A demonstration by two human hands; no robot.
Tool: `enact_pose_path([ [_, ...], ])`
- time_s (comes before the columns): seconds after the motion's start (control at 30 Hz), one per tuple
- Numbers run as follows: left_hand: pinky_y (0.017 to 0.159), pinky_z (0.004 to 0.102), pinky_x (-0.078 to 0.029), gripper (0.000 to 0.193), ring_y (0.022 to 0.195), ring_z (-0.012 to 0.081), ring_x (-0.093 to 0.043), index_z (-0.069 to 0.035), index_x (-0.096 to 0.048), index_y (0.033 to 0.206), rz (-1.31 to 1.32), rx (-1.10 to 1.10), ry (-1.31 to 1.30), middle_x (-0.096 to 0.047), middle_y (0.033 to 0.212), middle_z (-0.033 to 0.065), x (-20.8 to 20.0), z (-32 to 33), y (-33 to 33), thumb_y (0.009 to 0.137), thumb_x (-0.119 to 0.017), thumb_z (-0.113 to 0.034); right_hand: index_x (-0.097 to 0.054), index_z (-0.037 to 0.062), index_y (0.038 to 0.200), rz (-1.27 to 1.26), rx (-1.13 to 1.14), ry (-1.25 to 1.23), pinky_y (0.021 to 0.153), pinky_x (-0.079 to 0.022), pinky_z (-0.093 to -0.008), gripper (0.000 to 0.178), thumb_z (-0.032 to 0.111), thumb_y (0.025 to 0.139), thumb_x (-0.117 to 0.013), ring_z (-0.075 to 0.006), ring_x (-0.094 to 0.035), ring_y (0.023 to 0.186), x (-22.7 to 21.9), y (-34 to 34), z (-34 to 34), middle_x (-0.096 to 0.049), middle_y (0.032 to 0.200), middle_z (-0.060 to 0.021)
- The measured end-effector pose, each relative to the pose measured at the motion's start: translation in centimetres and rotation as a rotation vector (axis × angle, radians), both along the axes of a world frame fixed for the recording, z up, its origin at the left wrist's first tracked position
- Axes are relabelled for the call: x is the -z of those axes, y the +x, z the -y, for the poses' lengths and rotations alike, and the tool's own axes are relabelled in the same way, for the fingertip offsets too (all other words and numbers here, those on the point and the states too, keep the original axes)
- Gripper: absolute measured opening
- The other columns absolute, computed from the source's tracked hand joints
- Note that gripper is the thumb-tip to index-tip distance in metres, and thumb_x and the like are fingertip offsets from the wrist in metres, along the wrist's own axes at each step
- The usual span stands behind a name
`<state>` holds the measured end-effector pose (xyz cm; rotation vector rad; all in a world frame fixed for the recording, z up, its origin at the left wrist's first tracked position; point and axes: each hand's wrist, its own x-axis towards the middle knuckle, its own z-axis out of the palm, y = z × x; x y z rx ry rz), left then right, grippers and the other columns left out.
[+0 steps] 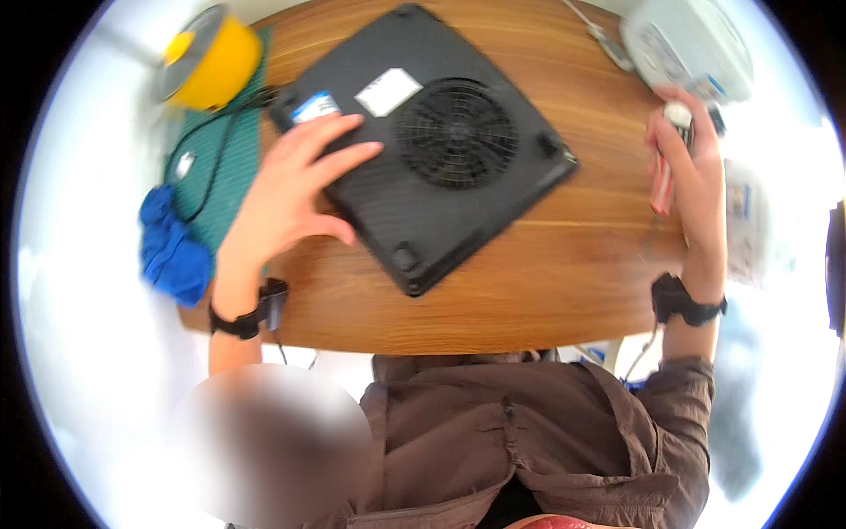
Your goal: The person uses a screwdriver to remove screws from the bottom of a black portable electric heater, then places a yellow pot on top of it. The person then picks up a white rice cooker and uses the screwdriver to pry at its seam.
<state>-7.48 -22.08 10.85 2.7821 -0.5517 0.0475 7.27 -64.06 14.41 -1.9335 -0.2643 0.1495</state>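
A black induction cooker [370, 189] lies turned over on the table, its underside up, with a round fan grille [456, 132] and rubber feet at its corners. My left hand [286, 185] is over its left edge, fingers spread and stretched out; whether the fingertips touch it I cannot tell. Off to the right, my right hand [696, 159] is closed round a slim red-and-white tool [661, 183] that points down toward the table. A thin shaft seems to extend from its lower end, but blur hides its exact kind. White labels [388, 92] are stuck on the underside.
A yellow round pot-like container [216, 66] stands at the far left on a green mat [233, 167], beside a black cable [227, 132] and a crumpled blue cloth [172, 251]. A pale plastic box [683, 44] is at the far right. The wooden table [493, 291] ends near my body.
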Motion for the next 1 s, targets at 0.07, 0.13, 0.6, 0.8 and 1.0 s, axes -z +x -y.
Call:
enact_pose_path([
  [0.07,0.128,0.0523,-0.031,0.108,0.151,0.0348,-0.04,-0.029,-0.055,0.153,0.005,0.011,0.107,-0.043,0.164,0.007,0.1,-0.1,-1.0,0.053,-0.094,-0.033,-0.054,0.0086,0.138,-0.126,-0.085,-0.153,0.051,-0.046,-0.0238,0.033,0.021,0.108,-0.06,-0.0082,-0.056,0.056,0.9,0.4,-0.4,-0.072,0.101,-0.008],
  [0.13,0.13,0.052,-0.029,0.114,0.152,0.0326,-0.038,-0.035,-0.048,0.157,0.03,0.046,0.124,-0.038,0.167,0.0046,0.7,-0.1,-1.6,0.053,-0.094,-0.035,-0.054,0.0077,0.136,-0.26,-0.103,-0.232,0.051,-0.048,-0.0246,0.031,0.022,0.109,-0.058,-0.0088,-0.058,0.057,2.5,0.8,-0.7,-0.075,0.108,-0.01],
  [0.6,0.118,0.07,-0.037,0.111,0.155,0.0448,-0.028,-0.033,-0.046,0.159,0.196,-0.003,0.23,-0.03,0.17,0.0152,3.9,0.5,-2.7,0.059,-0.091,-0.049,-0.055,0.0087,0.136,-0.341,-0.071,0.037,0.045,-0.047,-0.0225,0.031,0.027,0.111,-0.055,-0.0077,-0.059,0.054,6.9,0.6,-1.9,-0.07,0.108,-0.0106],
  [0.8,0.113,0.0726,-0.038,0.108,0.151,0.0508,-0.032,-0.028,-0.045,0.16,0.345,-0.035,0.286,-0.031,0.166,0.0244,5.9,2.0,-3.1,0.064,-0.087,-0.057,-0.056,0.0069,0.138,-0.223,0.009,0.038,0.045,-0.045,-0.022,0.036,0.029,0.11,-0.058,-0.0074,-0.057,0.055,7.3,-0.1,-3.8,-0.068,0.106,-0.007],
  [1.0,0.11,0.075,-0.038,0.102,0.147,0.0567,-0.034,-0.02,-0.04,0.162,0.405,-0.098,0.333,-0.03,0.163,0.0336,7.9,4.0,-2.4,0.076,-0.084,-0.055,-0.058,0.0056,0.137,-0.091,0.112,0.189,0.048,-0.048,-0.0232,0.038,0.031,0.108,-0.061,-0.0079,-0.058,0.057,9.2,1.1,-5.1,-0.068,0.106,-0.0045],
])
